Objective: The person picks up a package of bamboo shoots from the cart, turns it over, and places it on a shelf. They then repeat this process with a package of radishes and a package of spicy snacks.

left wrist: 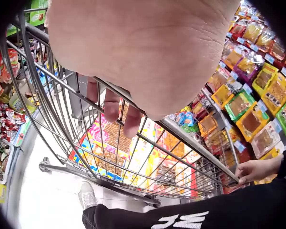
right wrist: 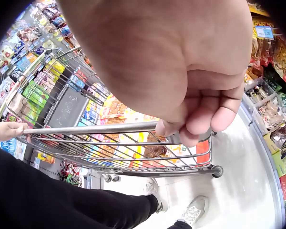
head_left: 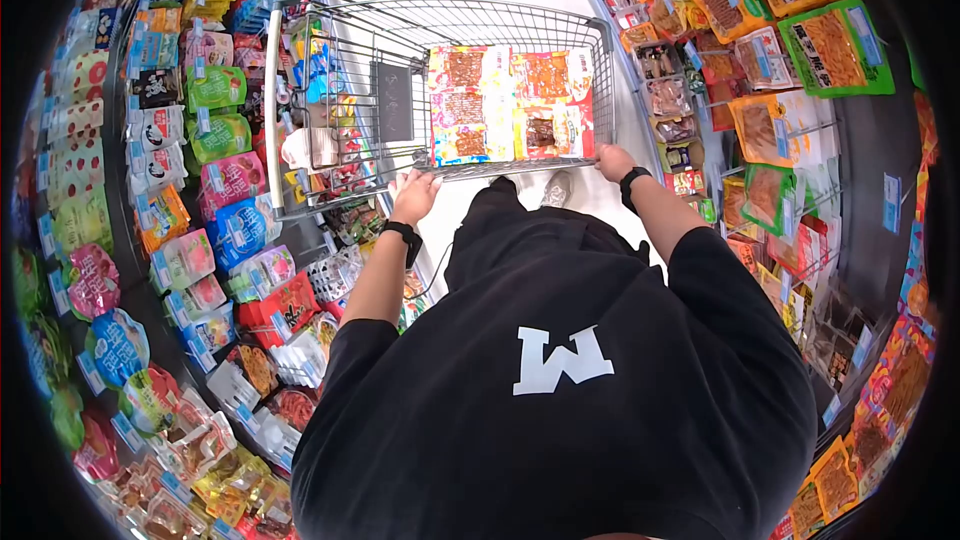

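Your fingers are already on the shopping cart [right wrist: 102,129], so the relation that counts is how it lies across them: its long axis runs sideways in front of you, roughly along the line joining your two hands, not away from you. Your left hand [head_left: 417,196] has its palm over the near rim [left wrist: 195,146], fingers bent down across the rail on the basket side. Your right hand [head_left: 615,163] grasps the same rim, its fingers curled in at the corner. Neither hand is much nearer than the other; you hold one long side at two spots, well apart.

The pale end bar [head_left: 272,110] is well to the left of your left fingers, and the dark panel [head_left: 391,100] is ahead of them and a touch left. The basket's other end is just ahead of your right fingers. The flat snack packs [head_left: 498,100] lie inside the wire, below the rim and forward of it, between your hands: ahead and right of the left fingers, ahead and left of the right ones.

Because you grip the side and not the end bar, I judge that a pull from both hands would draw it broadside towards you, while uneven effort would swing it. The hanging packs [head_left: 762,130] are out beyond your right fingers.
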`<action>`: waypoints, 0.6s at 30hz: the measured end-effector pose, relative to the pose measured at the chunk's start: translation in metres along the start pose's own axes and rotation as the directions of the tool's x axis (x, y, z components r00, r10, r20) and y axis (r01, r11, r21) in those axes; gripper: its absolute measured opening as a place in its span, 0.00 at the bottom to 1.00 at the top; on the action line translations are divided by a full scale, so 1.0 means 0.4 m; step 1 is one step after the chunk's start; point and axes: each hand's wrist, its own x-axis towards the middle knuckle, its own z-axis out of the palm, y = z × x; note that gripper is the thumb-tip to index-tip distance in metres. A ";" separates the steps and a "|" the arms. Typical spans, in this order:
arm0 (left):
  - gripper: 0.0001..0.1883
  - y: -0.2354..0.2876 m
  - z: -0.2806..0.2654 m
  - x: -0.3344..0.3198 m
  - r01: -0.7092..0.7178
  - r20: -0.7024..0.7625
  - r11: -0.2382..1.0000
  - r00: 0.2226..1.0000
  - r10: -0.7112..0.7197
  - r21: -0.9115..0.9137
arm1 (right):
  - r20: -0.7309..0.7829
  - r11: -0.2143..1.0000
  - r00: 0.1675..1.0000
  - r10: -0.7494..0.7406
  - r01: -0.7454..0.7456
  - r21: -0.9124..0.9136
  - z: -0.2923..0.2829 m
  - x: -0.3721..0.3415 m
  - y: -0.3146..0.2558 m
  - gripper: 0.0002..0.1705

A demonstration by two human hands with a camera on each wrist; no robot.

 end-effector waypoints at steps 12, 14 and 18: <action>0.18 -0.019 -0.028 0.018 -0.067 -0.083 0.997 0.994 0.071 0.044 | -0.011 0.996 0.997 -0.074 0.074 0.047 -0.001 0.020 -0.018 0.12; 0.18 -0.024 -0.032 0.022 -0.106 -0.109 0.991 0.987 0.115 0.085 | -0.007 0.994 0.996 -0.094 0.094 0.058 -0.009 0.022 -0.026 0.12; 0.17 -0.039 -0.038 0.035 -0.118 -0.155 0.989 0.979 0.130 0.085 | -0.001 0.996 0.996 -0.084 0.084 0.019 -0.008 0.035 -0.039 0.15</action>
